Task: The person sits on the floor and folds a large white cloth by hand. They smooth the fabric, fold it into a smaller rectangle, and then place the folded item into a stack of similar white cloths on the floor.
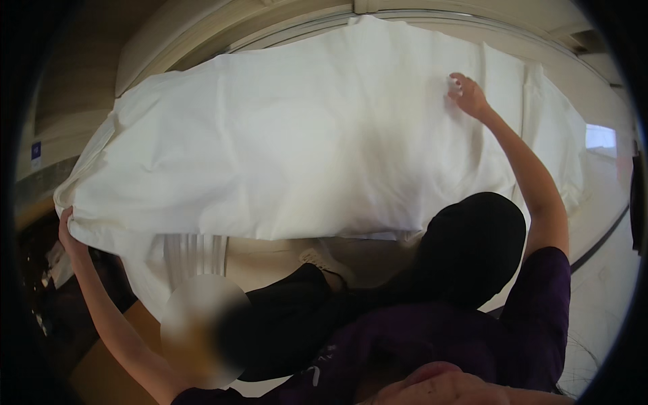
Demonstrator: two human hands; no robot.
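A large white cloth sheet (283, 136) lies spread before me, creased in several places, with its lower edge hanging loose at the left. At its far left corner my left hand (72, 230) is closed on the bunched edge. My right hand (468, 95) is at the upper right part of the sheet, fingers bent and apart, with no fold of cloth plainly held in it. What lies beneath the sheet is hidden.
My bent knee in black trousers (473, 248) touches or overlaps the sheet's near edge. A pleated pale fabric (195, 258) hangs below that edge. A sliding-door track (486, 23) runs behind. Dark, shiny items (55, 273) lie at the left. A blurred patch hides part of the lower left.
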